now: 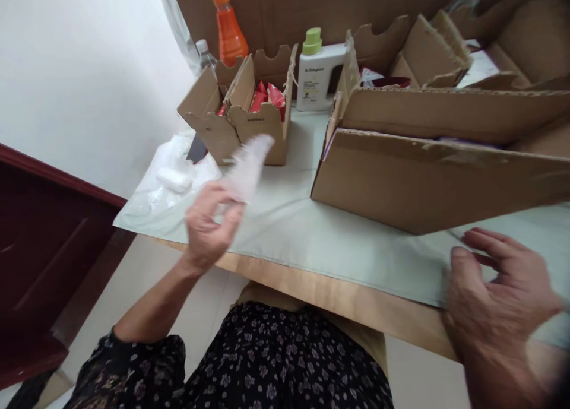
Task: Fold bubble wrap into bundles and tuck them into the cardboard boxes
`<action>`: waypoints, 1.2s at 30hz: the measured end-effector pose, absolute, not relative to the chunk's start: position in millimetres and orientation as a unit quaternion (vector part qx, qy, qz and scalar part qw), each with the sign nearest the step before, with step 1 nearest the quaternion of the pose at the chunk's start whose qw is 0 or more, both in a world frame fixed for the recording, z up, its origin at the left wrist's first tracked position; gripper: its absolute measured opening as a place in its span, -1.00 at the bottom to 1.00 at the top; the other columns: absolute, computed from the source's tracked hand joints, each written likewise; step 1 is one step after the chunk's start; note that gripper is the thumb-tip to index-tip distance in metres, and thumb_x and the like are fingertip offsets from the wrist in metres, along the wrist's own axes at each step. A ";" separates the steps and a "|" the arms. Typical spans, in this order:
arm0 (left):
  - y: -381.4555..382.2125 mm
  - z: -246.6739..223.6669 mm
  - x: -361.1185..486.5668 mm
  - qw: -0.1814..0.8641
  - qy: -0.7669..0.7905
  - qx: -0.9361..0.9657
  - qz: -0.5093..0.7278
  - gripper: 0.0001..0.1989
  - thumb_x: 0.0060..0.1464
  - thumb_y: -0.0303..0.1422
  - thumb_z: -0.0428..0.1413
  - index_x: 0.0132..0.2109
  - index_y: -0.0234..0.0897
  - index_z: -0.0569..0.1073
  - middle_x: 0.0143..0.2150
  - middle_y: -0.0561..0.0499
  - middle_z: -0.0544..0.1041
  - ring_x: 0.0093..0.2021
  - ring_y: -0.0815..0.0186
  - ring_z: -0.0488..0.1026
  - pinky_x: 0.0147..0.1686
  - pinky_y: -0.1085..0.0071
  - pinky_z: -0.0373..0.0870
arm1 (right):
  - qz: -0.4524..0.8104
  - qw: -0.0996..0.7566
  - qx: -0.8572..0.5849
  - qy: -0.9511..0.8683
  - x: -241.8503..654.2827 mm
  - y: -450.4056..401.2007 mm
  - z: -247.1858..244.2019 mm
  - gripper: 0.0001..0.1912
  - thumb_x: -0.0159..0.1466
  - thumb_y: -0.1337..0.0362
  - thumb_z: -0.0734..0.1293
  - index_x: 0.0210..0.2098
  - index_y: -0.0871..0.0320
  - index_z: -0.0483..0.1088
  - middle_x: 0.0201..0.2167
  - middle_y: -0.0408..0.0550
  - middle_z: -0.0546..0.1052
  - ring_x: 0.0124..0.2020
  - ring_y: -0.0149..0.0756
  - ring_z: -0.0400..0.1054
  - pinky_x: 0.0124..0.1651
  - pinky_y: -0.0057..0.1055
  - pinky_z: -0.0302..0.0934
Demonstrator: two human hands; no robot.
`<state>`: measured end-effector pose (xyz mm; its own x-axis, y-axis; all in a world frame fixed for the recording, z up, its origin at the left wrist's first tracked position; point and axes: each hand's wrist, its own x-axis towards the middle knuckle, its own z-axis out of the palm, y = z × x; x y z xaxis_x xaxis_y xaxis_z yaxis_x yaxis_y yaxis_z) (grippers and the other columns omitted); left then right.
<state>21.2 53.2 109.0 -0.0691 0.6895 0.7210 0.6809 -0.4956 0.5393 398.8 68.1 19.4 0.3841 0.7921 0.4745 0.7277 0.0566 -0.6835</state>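
Observation:
My left hand (211,222) pinches a thin white sheet (250,167), blurred by motion, above the table near its left part. Behind the sheet stand small cardboard boxes (262,133) with red packets (268,98) inside. My right hand (501,278) is over the table's front edge at the right, fingers curled and apart from the thumb, with nothing visible between them. It is just in front of a large cardboard box (401,177).
Clear plastic wrapping (171,174) lies at the table's left end. An orange bottle (231,35) and a white jug with a green cap (314,79) stand at the back. More open cardboard boxes (427,47) stand at the back right.

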 end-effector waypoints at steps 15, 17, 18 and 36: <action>42.9 36.5 164.0 0.507 0.480 0.572 0.431 -0.89 0.20 -0.35 0.17 -0.31 -0.22 0.53 -0.35 0.06 0.58 -0.35 0.36 0.50 -0.32 0.44 0.45 | 0.418 0.510 -0.609 -0.440 347.4 15.8 11.2 -0.55 0.32 0.07 0.41 0.13 0.13 0.43 -0.28 -0.07 0.59 -0.33 -0.33 0.48 -0.23 -0.35 0.44; 49.2 51.9 146.6 0.493 0.485 0.592 0.415 -0.88 0.26 -0.31 0.14 -0.25 -0.22 0.52 -0.36 0.05 0.59 -0.38 0.36 0.50 -0.35 0.44 0.44 | 0.407 0.516 -0.613 -0.438 352.4 17.1 12.1 -0.58 0.33 0.12 0.39 0.13 0.12 0.42 -0.32 -0.11 0.57 -0.39 -0.38 0.44 -0.28 -0.39 0.40; 54.0 62.0 137.1 0.475 0.481 0.617 0.403 -0.87 0.28 -0.31 0.12 -0.23 -0.21 0.51 -0.36 0.05 0.60 -0.38 0.35 0.52 -0.35 0.43 0.44 | 0.411 0.513 -0.611 -0.442 355.8 15.8 14.4 -0.56 0.33 0.14 0.39 0.16 0.12 0.40 -0.32 -0.12 0.58 -0.39 -0.38 0.44 -0.29 -0.39 0.40; 91.0 61.0 148.2 0.017 0.286 0.905 0.315 -0.67 0.28 -0.50 0.07 0.12 -0.15 0.50 0.19 -0.16 0.56 0.27 0.00 0.45 0.22 -0.07 0.41 | 0.102 0.354 -0.696 -0.616 389.8 -54.1 26.7 -0.48 0.40 0.22 0.38 0.31 0.12 0.32 0.00 0.10 0.60 -0.21 -0.21 0.54 -0.18 -0.23 0.47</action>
